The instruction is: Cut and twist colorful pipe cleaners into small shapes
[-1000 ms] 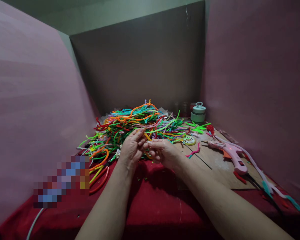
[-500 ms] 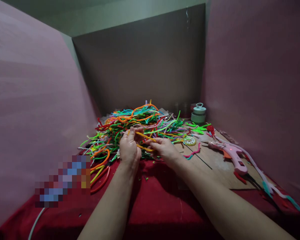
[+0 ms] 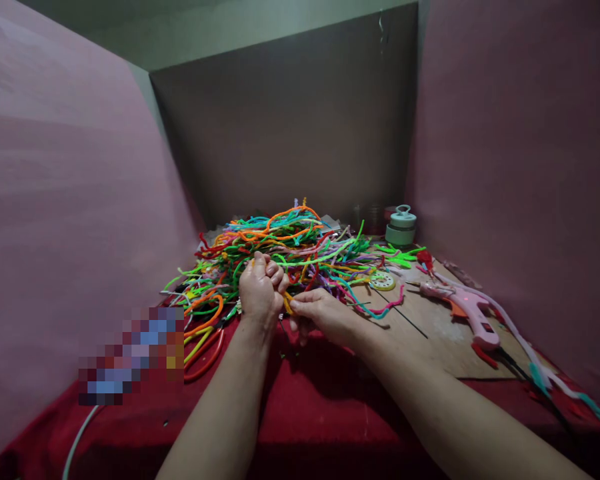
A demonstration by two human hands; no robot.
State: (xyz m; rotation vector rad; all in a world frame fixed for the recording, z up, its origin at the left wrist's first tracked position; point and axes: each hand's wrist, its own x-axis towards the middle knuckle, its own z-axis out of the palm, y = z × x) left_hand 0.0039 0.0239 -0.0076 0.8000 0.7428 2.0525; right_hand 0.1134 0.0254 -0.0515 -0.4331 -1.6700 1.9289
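Note:
An orange-yellow pipe cleaner shows between my two hands in front of the pile. My left hand is closed in a fist around part of it, so most of its length is hidden. My right hand pinches it between thumb and fingers, just right of the left fist. Behind both hands lies a tangled heap of many-coloured pipe cleaners. Beside my right wrist, pink and teal pipe cleaners curve over the board.
A pink glue gun lies on a tan board at the right, its cord trailing forward. Farther back are a round yellow-green disc and a mint container. Red cloth covers the table; pink walls flank it.
My left fingers have closed into a fist over the pipe cleaner, which earlier stretched in two visible strands between my hands. My right hand has moved slightly lower, and less pipe cleaner shows.

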